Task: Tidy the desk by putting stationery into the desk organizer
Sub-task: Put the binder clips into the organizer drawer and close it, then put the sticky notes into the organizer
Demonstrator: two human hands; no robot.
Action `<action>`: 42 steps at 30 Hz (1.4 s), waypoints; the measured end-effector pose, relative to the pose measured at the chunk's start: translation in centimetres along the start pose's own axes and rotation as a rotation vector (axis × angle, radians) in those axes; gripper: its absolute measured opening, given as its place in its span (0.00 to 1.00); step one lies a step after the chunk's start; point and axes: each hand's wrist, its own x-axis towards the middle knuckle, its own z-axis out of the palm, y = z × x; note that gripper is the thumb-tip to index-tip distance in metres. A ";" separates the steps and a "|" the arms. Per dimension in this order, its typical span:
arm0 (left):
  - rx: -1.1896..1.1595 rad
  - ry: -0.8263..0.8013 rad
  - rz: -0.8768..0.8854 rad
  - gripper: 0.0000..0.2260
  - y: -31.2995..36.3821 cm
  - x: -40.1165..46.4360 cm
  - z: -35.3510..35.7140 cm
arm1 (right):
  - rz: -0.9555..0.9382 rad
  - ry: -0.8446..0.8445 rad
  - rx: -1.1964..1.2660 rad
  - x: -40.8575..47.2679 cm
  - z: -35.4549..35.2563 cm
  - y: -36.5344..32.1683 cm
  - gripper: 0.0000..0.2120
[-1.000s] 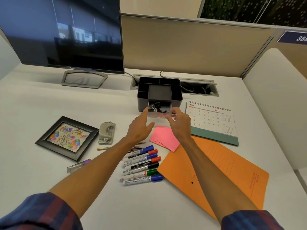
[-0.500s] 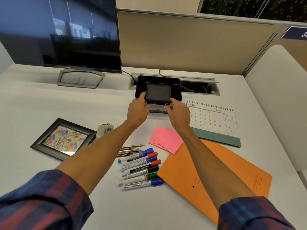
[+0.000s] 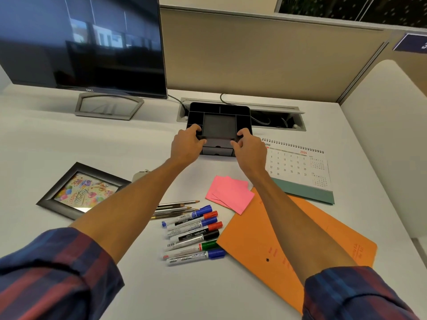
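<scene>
The black desk organizer (image 3: pixel 218 122) stands at the back of the desk, its front drawers closed and its top compartments showing nothing inside. My left hand (image 3: pixel 186 145) grips its front left corner, and my right hand (image 3: pixel 248 148) grips its front right corner. Several markers (image 3: pixel 194 234) with blue, red, black and green caps lie in a row near the desk's front. A few pencils (image 3: pixel 175 209) lie just behind them. Pink sticky notes (image 3: pixel 228 194) lie to the right, overlapping an orange folder (image 3: pixel 272 243).
A monitor (image 3: pixel 80 42) stands at the back left. A framed picture (image 3: pixel 80 190) lies at the left, with a grey object partly hidden behind my left forearm. A desk calendar (image 3: pixel 300 167) stands right of the organizer. A cable tray (image 3: pixel 277 121) opens behind it.
The clear drawer holding binder clips has been pushed shut into the organizer. Both hands moved forward from the drawer and now hold the organizer's front corners.
</scene>
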 end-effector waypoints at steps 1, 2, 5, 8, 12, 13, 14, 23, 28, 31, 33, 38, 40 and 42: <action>-0.007 -0.008 0.019 0.22 -0.2 -0.2 -0.1 | -0.013 0.012 0.000 -0.3 0.1 0.1 0.16; -0.017 -0.015 0.039 0.25 -0.4 -0.5 -0.2 | -0.027 0.027 0.001 -0.6 0.2 0.2 0.17; -0.034 -0.003 0.075 0.29 -1.1 -1.7 -0.4 | -0.063 0.053 0.009 -2.0 0.7 0.9 0.16; -0.033 0.025 0.081 0.29 -2.0 -3.1 -0.6 | -0.097 -0.008 0.021 -3.6 1.1 2.0 0.12; -0.032 0.013 0.084 0.27 -3.6 -4.9 -1.1 | -0.105 -0.123 0.003 -5.6 1.5 3.1 0.14; -0.026 0.011 0.084 0.26 -3.9 -5.4 -1.3 | -0.103 -0.152 -0.010 -6.0 1.6 3.3 0.15; -0.017 0.009 0.082 0.26 -4.2 -5.9 -1.4 | -0.107 -0.184 -0.029 -6.5 1.6 3.6 0.17; 0.065 0.001 0.079 0.24 -6.8 -11.6 -2.0 | -0.117 -0.334 -0.178 -9.9 0.8 5.0 0.27; 0.048 0.055 0.067 0.17 -8.0 -15.8 -2.5 | -0.118 -0.367 -0.223 -11.6 -0.4 4.8 0.34; 0.166 0.102 0.166 0.17 -8.8 -17.5 -2.5 | -0.102 -0.368 -0.247 -11.8 -0.8 5.2 0.36; 0.248 0.098 0.249 0.20 -9.6 -18.8 -2.2 | -0.068 -0.374 -0.245 -11.9 -1.1 5.5 0.37; 0.308 0.094 0.241 0.26 -11.3 -22.0 -1.8 | -0.005 -0.389 -0.201 -12.3 -1.2 5.6 0.39; 0.311 0.096 0.238 0.24 -11.4 -23.1 -1.8 | 0.030 -0.399 -0.172 -12.3 -1.1 5.9 0.39; 0.297 0.115 0.226 0.23 -11.5 -24.2 -1.9 | 0.064 -0.415 -0.108 -12.4 -1.0 6.1 0.39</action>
